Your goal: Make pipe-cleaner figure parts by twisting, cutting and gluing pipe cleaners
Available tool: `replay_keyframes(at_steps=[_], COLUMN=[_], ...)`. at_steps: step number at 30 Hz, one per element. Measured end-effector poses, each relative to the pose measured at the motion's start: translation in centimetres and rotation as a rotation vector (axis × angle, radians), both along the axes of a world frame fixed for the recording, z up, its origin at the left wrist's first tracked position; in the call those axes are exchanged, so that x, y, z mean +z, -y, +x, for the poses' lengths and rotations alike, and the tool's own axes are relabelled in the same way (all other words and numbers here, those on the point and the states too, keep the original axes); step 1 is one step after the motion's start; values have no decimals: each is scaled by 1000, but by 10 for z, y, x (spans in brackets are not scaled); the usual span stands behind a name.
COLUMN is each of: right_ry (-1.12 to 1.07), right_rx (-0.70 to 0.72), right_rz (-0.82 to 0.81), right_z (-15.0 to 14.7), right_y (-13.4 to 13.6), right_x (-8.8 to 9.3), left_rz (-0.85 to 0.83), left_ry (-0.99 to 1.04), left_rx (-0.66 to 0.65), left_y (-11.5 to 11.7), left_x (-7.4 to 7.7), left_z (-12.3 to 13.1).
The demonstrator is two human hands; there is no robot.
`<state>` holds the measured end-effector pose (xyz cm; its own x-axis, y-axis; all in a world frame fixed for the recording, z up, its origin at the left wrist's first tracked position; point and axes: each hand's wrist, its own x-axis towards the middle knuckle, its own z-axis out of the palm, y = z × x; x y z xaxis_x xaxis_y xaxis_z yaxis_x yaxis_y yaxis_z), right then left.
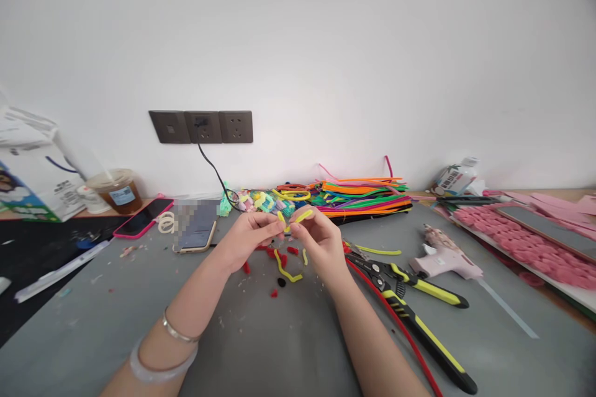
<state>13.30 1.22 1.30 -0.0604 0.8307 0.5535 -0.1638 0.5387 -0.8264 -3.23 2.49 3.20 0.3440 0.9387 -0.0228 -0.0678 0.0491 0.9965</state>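
Observation:
Between my two hands is a bent piece of yellow pipe cleaner (304, 217), raised a little above the grey mat. My left hand (254, 236) pinches one end of it with thumb and finger. On the other side my right hand (321, 240) grips it the same way, fingers closed. Below them lie another bent yellow pipe cleaner (289, 274), a small black oval piece (282, 282) and several short red bits (274, 293). Yellow-and-black wire pliers (395, 288) rest beside my right forearm, handles spread, with a long red pipe cleaner (405, 335) alongside.
Bundled coloured pipe cleaners (363, 198) lie along the wall. A lit phone (198, 232), a pink-edged phone (143, 218) and an iced drink cup (118, 191) stand left. On the right are a pink glue gun (447, 260) and a pink textured piece (521, 242). A black cord (212, 164) hangs from the socket.

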Motion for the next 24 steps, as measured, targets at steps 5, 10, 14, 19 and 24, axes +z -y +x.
replay_keyframes(at_steps=[5, 10, 14, 19, 24], right_ry=[-71, -92, -17, -72, -182], right_rx=[203, 442, 562, 439, 225], right_rz=[-151, -320, -402, -460, -435], right_z=[2, 8, 11, 10, 6], right_y=[-1, 3, 2, -2, -7], right_x=[-1, -1, -1, -4, -6], left_rz=[22, 77, 77, 84, 183], left_ry=[-60, -205, -281, -266, -225], left_rx=[-120, -230, -343, -258, -8], left_y=[0, 3, 5, 4, 1], left_x=[3, 12, 16, 13, 5], left_z=[-6, -12, -16, -14, -7])
